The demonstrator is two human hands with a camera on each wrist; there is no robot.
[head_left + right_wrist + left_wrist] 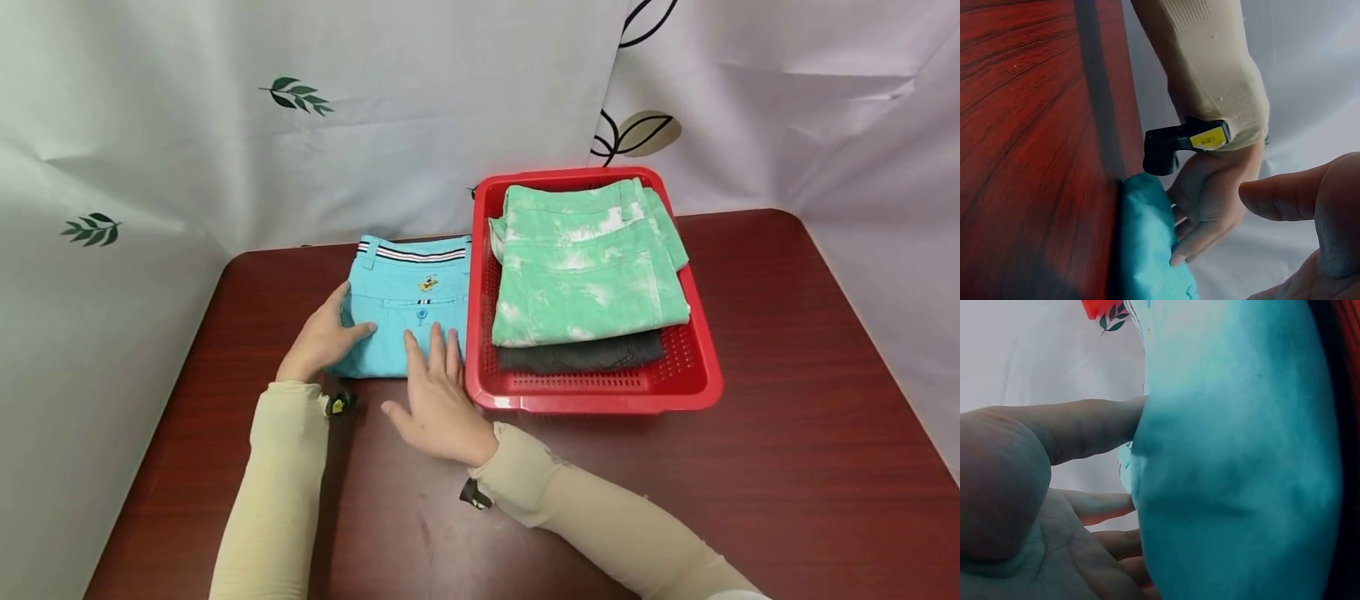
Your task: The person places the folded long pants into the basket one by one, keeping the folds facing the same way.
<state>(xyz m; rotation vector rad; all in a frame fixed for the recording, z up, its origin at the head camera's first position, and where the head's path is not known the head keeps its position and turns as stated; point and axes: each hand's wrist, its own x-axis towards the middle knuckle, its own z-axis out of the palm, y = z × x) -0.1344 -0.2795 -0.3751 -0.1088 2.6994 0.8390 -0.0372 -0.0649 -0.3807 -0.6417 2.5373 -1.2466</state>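
Observation:
Folded light-blue shorts (397,342) lie on the table, with a striped waistband, a small embroidered emblem and a buttoned pocket facing up. My left hand (321,335) is at their left side, thumb over the top and fingers along the edge. In the left wrist view, the thumb (1094,428) and fingertips meet the blue cloth. My right hand (442,408) reaches over the front edge of the shorts, fingers straight and spread, thumb out to the side. The right wrist view shows the left hand (1210,200) beside the folded cloth (1147,237).
Right against the shorts stands a red plastic basket (592,403). It holds folded green-and-white tie-dye garments (585,292) above a dark folded garment (585,354). Behind the brown wooden table (810,367) hangs a pale leaf-printed curtain (450,100).

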